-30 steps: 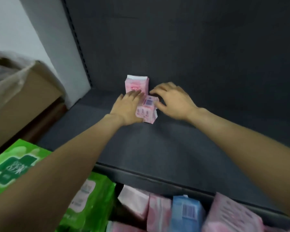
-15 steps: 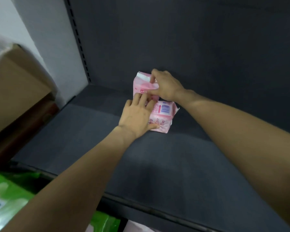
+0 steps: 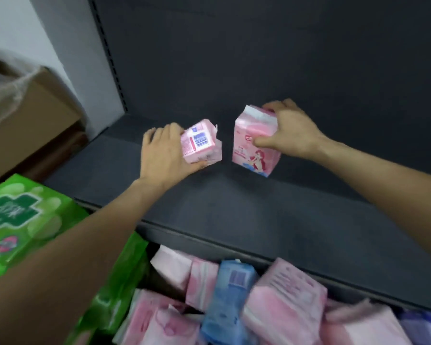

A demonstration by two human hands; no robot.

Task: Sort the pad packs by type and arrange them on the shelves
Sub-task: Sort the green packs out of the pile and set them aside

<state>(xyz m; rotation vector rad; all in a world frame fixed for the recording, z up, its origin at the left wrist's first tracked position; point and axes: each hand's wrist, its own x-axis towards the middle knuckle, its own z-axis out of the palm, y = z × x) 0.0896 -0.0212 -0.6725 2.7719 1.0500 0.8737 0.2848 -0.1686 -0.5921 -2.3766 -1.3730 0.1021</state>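
Currently the step in hand is placement of two small pink pad packs on the dark shelf [image 3: 234, 207]. The left hand [image 3: 163, 155] grips one pink pack [image 3: 199, 143], fingers behind it and thumb under its lower edge; the barcode face is turned up and the pack is tilted, apparently lifted or resting on one edge, though blur prevents a firm finding. The right hand [image 3: 288, 134] grips the second pink pack [image 3: 255, 145] from its right side, thumb on the printed front; this pack stands upright on the shelf, near the first but apart from it. Below the shelf edge lies a bin of unsorted packs [image 3: 234, 307], pink and blue, with green packs [image 3: 23, 220] at left.

Judgement: both packs appear the same type. The next move calls for righting the left pack and setting it flush beside the standing one, fronts facing out.
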